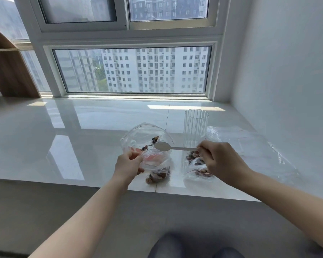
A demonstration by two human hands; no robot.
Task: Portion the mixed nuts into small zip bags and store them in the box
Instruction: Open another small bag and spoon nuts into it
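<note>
My left hand point(128, 163) grips the gathered side of a clear zip bag point(144, 135), holding its mouth open above the sill. A few mixed nuts point(154, 140) lie inside it, and more nuts point(158, 176) fill its lower end near the sill's edge. My right hand point(217, 160) pinches the handle of a white spoon point(163, 146), whose bowl sits at the bag's mouth. Under my right hand lies a second clear bag of nuts point(197, 167), partly hidden by the hand.
A tall clear ribbed container point(195, 123) stands behind the bags. Flat empty clear bags point(250, 146) lie at the right by the white wall. The white glossy sill point(63, 142) ends at a front edge. A wooden shelf point(7, 71) stands far left.
</note>
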